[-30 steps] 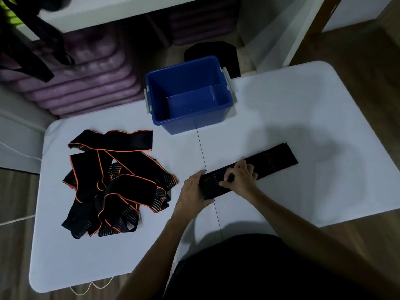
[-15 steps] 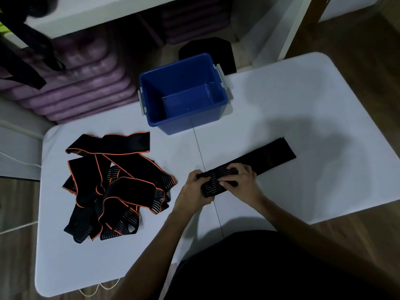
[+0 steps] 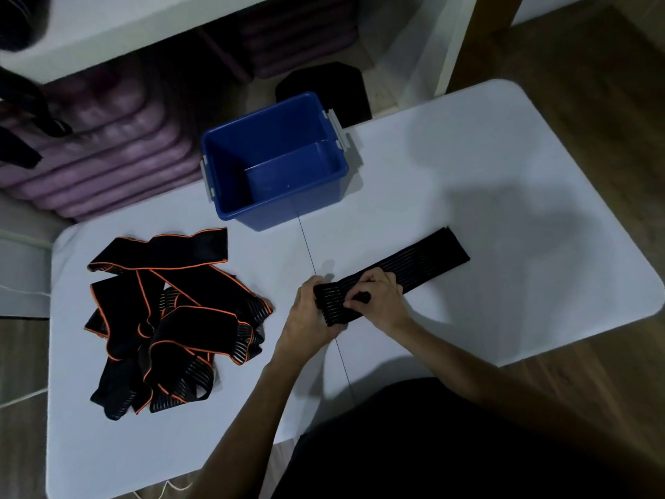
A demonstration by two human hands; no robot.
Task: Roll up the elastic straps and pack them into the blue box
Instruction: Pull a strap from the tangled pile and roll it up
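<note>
A person is sitting at a white table [image 3: 467,167] with rounded corners, and both hands are holding one long black stretchy strap [image 3: 424,262] with thin ribbed lines on it. The left hand [image 3: 309,313] is curling its fingers around the near end of the strap, where the cloth is bunching up into a small thick roll. The right hand [image 3: 378,300] is pinching the same roll from the other side, with its fingers bent over the top. The rest of the strap is lying flat on the table, reaching away to the right. A deep blue plastic box [image 3: 230,167] with grey side handles is standing at the far edge of the table (nothing is showing inside it). A messy pile of black straps with orange edges [image 3: 169,315] is lying on the left part of the table, well apart from the hands. Soft purple mats [image 3: 108,149] are lying stacked on the floor behind the table.
</note>
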